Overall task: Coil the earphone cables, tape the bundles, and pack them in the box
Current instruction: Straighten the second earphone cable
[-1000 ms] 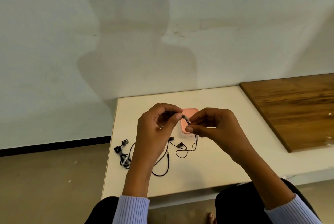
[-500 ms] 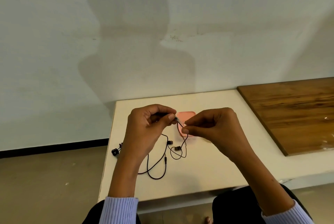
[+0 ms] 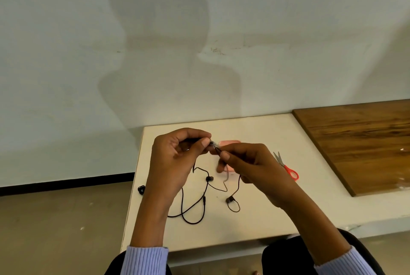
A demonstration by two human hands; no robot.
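My left hand (image 3: 177, 159) and my right hand (image 3: 246, 164) are raised over the white table (image 3: 261, 219), each pinching one end of a black earphone cable (image 3: 195, 206) where the fingertips meet. The rest of that cable hangs down and lies in loose loops on the table, with two earbuds on the surface. A pink box (image 3: 229, 142) sits behind my right hand, mostly hidden. Part of a second black earphone bundle (image 3: 141, 189) shows at the table's left edge, behind my left forearm.
Scissors with red handles (image 3: 287, 167) lie on the table to the right of my right hand. A brown wooden board (image 3: 359, 141) covers the table's right side. The table's left edge drops to the floor. A pale wall stands behind.
The view has shifted, so the scissors now show beside my right hand. The hanging cable has spread into wider loops on the table. Both hands keep pinching the cable end.
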